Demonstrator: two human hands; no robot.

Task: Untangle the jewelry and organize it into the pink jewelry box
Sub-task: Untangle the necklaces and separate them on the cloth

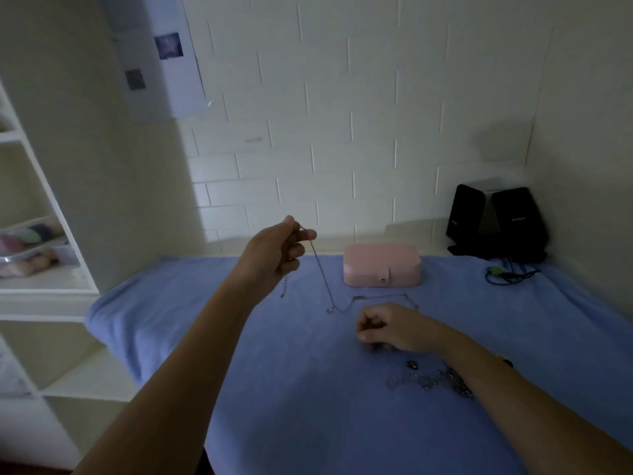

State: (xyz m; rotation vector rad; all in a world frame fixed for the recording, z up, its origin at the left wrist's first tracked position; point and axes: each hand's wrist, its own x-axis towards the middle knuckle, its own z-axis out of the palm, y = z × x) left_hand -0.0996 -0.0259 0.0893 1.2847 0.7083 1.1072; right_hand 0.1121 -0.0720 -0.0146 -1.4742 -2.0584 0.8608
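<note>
My left hand point(279, 250) is raised above the blue cloth and pinches one end of a thin silver necklace chain point(322, 272). The chain hangs down from it to a small pendant on the cloth, then runs right along the cloth. Its short extender end dangles under my left palm. My right hand point(387, 325) rests on the cloth with its fingers curled at the chain's other part; what it grips is hidden. A tangled pile of silver jewelry point(431, 378) lies beside my right forearm. The pink jewelry box point(382, 265) sits closed at the back.
The blue cloth point(239, 337) covers the table. Two black speakers point(496, 221) with loose cables point(510, 274) stand at the back right against the white brick wall. White shelving point(37, 269) with a clear container stands to the left.
</note>
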